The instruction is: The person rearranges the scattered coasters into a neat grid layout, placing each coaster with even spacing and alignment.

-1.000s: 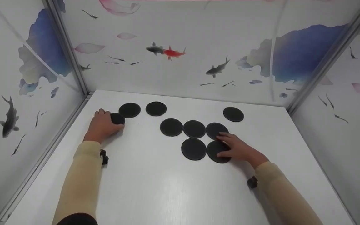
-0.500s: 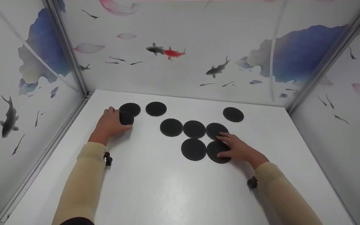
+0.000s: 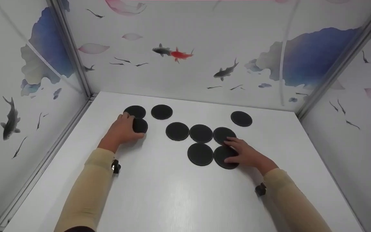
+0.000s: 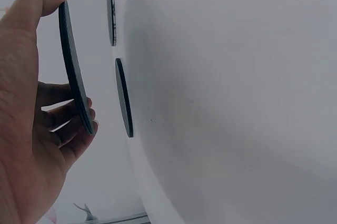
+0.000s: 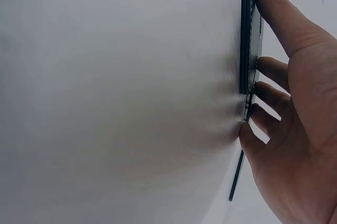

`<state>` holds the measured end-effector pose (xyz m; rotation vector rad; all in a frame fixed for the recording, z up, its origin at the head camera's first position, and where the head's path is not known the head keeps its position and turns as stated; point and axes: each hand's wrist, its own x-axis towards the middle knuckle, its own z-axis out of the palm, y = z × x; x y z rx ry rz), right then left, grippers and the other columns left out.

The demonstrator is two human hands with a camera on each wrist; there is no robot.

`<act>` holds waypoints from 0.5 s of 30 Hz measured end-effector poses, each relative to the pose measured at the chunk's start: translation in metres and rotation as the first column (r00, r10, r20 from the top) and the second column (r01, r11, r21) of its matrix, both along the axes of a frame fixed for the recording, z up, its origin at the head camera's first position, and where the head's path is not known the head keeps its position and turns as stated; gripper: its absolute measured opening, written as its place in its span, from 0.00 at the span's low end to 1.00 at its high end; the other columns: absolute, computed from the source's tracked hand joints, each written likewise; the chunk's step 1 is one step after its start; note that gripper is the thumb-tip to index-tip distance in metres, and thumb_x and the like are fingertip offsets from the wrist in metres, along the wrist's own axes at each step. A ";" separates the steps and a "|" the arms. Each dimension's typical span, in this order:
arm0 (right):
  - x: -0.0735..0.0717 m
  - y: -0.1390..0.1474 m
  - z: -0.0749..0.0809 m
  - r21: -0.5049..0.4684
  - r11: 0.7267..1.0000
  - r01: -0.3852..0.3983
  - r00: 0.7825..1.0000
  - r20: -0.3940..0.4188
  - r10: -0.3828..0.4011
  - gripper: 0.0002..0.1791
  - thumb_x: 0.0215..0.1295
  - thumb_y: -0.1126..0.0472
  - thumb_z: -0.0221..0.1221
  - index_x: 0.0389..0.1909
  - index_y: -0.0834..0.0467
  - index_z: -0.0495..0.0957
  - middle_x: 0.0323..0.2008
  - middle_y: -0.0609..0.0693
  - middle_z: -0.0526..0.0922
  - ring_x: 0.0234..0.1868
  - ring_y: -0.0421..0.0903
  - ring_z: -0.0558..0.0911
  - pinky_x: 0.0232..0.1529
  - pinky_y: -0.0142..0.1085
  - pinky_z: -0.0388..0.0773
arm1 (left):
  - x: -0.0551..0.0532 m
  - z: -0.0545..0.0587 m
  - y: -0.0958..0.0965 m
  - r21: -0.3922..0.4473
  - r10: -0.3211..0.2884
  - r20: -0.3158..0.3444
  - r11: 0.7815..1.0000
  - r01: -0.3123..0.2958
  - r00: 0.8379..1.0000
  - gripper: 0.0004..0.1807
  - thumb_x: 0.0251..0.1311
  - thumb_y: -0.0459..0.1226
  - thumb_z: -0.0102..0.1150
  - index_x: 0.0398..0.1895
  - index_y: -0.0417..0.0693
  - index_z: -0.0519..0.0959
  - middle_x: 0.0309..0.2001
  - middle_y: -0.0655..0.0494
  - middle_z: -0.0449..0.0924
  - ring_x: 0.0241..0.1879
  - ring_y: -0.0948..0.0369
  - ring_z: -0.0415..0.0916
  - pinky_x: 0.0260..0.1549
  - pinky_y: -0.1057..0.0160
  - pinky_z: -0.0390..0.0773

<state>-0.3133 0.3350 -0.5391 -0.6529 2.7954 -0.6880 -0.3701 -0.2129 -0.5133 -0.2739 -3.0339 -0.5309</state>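
In the head view my left hand [image 3: 122, 129] pinches a round black coaster [image 3: 140, 125] by its edges, thumb on the near side and fingers on the far side. The left wrist view shows this held coaster [image 4: 73, 66] raised off the table, with a gap to the coaster [image 4: 125, 98] lying beyond it. My right hand [image 3: 248, 155] rests its thumb and fingertips on the front right coaster [image 3: 222, 158] and the right coaster [image 3: 222, 133] behind it. From the right wrist, the thumb [image 5: 279, 13] lies on a coaster's top [image 5: 255, 40], fingers spread behind.
Two coasters, one at the back left [image 3: 135, 111] and one beside it [image 3: 161, 111], lie flat. Several others form a touching group mid-table, including a middle one [image 3: 201, 133]. A lone coaster [image 3: 241, 119] lies back right. Printed walls [image 3: 198, 80] enclose the white table [image 3: 159, 193].
My left hand has moved to the right with its coaster, past the front of the back left coaster. My right hand stays put on the coasters.
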 end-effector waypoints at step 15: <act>0.000 0.000 -0.001 -0.019 1.000 0.000 1.000 0.004 0.001 0.51 0.55 0.34 0.70 0.76 0.51 0.65 0.79 0.50 0.54 0.78 0.58 0.53 0.74 0.58 0.54 | 0.014 0.001 0.032 -0.070 -0.104 -0.030 0.992 0.102 0.994 0.58 0.46 0.66 0.65 0.73 0.37 0.63 0.67 0.40 0.61 0.68 0.43 0.59 0.64 0.43 0.69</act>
